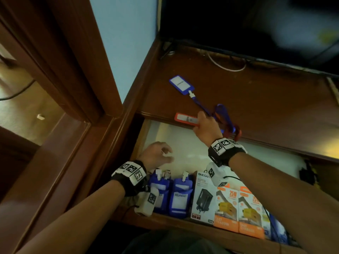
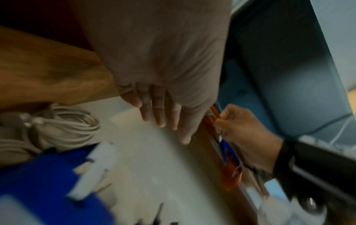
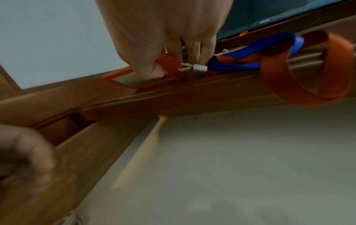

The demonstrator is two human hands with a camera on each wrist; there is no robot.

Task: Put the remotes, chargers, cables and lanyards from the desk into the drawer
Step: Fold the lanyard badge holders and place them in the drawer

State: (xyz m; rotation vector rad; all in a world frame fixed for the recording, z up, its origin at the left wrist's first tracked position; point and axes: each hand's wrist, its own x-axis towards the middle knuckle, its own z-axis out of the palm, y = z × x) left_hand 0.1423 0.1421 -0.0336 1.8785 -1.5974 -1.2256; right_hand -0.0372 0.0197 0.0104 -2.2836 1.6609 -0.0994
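Observation:
An orange lanyard's badge holder (image 1: 184, 118) lies at the front edge of the brown desk (image 1: 266, 99), above the open drawer (image 1: 183, 143). My right hand (image 1: 201, 119) pinches it: in the right wrist view the thumb presses on the holder (image 3: 133, 79) and the fingers curl by its metal clip (image 3: 192, 69). Its orange strap (image 3: 308, 68) loops off the edge, tangled with a blue strap (image 3: 260, 51). The blue lanyard's badge (image 1: 179, 84) lies farther back on the desk. My left hand (image 1: 167, 154) hovers over the drawer with relaxed fingers (image 2: 161, 112), holding nothing.
At the drawer's front stand blue badge holders (image 1: 180, 197), a white charger box (image 1: 203, 195) and orange charger boxes (image 1: 238, 209). A coiled white cable (image 2: 63, 121) lies in the left corner. A dark screen (image 1: 238, 21) stands behind, with a white cable (image 1: 229, 67) beneath it.

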